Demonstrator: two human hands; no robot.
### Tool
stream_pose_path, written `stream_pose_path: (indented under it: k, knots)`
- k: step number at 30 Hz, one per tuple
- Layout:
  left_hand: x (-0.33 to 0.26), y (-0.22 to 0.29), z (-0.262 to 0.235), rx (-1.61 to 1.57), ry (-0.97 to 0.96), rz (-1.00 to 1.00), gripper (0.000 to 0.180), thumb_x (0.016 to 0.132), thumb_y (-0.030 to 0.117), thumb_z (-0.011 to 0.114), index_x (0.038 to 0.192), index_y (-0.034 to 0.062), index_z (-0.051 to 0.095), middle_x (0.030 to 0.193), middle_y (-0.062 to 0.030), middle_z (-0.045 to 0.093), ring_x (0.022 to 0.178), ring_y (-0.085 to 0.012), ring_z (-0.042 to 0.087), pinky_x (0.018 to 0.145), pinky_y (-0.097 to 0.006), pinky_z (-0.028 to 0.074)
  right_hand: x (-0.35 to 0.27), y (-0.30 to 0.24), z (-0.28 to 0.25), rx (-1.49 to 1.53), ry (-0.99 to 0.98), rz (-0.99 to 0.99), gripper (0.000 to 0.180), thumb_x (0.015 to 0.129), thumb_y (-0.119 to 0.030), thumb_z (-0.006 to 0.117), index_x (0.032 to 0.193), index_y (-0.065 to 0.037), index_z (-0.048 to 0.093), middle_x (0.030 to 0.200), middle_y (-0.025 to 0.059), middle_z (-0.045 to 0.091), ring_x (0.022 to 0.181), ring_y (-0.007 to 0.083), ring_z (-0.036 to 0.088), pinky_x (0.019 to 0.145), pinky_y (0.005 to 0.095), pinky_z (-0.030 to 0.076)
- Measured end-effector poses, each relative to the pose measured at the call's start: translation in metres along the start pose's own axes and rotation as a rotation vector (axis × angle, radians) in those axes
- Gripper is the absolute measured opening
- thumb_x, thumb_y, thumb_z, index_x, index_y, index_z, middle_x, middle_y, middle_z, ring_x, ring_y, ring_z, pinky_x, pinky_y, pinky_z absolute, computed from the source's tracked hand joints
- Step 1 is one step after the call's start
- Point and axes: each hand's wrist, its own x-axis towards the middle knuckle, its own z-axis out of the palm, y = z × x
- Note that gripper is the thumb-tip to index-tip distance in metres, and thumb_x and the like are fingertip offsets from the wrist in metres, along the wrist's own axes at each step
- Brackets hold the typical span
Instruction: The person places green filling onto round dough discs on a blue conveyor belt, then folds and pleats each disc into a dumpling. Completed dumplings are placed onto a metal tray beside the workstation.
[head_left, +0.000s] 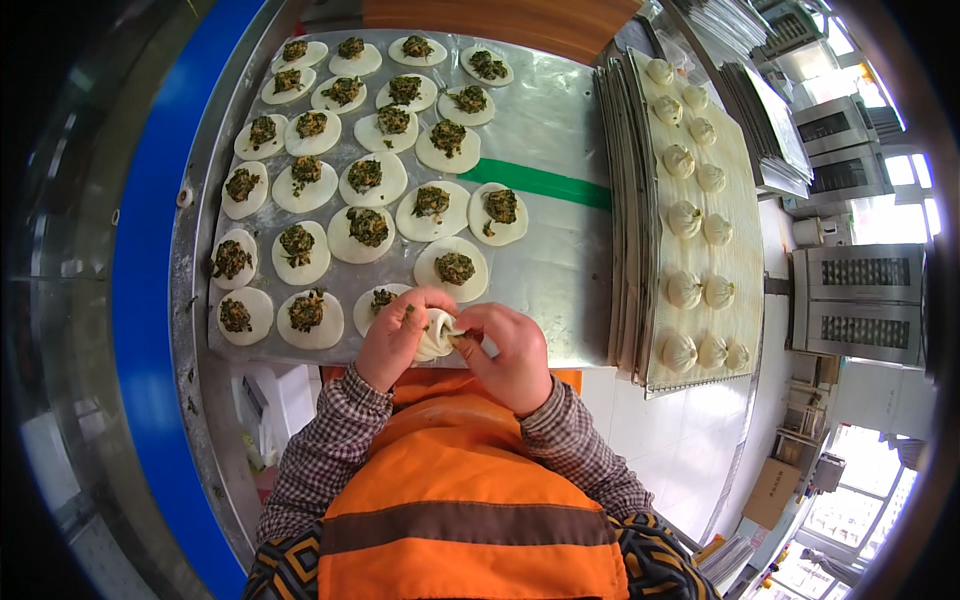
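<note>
Between my two hands, at the near edge of the metal worktable point(560, 270), is a partly pleated bun point(437, 338) of white dough. My left hand point(402, 335) cups its left side with curled fingers, and bits of green filling cling to that hand. With thumb and forefinger, my right hand point(503, 352) pinches the gathered dough at the bun's right side. Just beyond my hands lies a dough round topped with dark green filling point(454, 267). Another filled round point(383, 301) is partly covered by my left hand.
Several filled dough rounds point(366, 176) sit in rows across the left of the table. A green strip point(540, 183) crosses the metal. To the right, a stack of trays point(628, 220) carries a lined top tray point(745, 200) with several pleated buns point(685, 290). A blue edge point(165, 300) runs along the left.
</note>
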Motion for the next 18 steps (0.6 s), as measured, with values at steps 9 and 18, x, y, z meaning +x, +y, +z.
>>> stream_pose_path:
  k: [9, 18]
  knots:
    - [-0.004, 0.012, -0.004, -0.403, -0.049, -0.257, 0.068, 0.096, 0.063, 0.026, 0.104, 0.0029, 0.058, 0.083, -0.0028, 0.060, 0.075, -0.0086, 0.057, 0.061, -0.022, 0.046, -0.005, -0.001, 0.003, 0.228, 0.009, 0.153, 0.028, 0.071, 0.005, 0.071, 0.096, -0.001, 0.061, 0.081, 0.0086, 0.063, 0.068, 0.0173, 0.062, 0.060, 0.0289, 0.051]
    - [-0.001, 0.024, -0.006, -0.099, -0.083, -0.332, 0.059, 0.097, 0.056, 0.036, 0.101, 0.0019, 0.059, 0.090, -0.0039, 0.060, 0.079, -0.0109, 0.056, 0.076, -0.025, 0.044, -0.007, -0.003, 0.001, 0.162, 0.018, 0.162, 0.023, 0.071, 0.004, 0.071, 0.091, 0.001, 0.060, 0.086, 0.0111, 0.065, 0.070, 0.0226, 0.065, 0.061, 0.0303, 0.052]
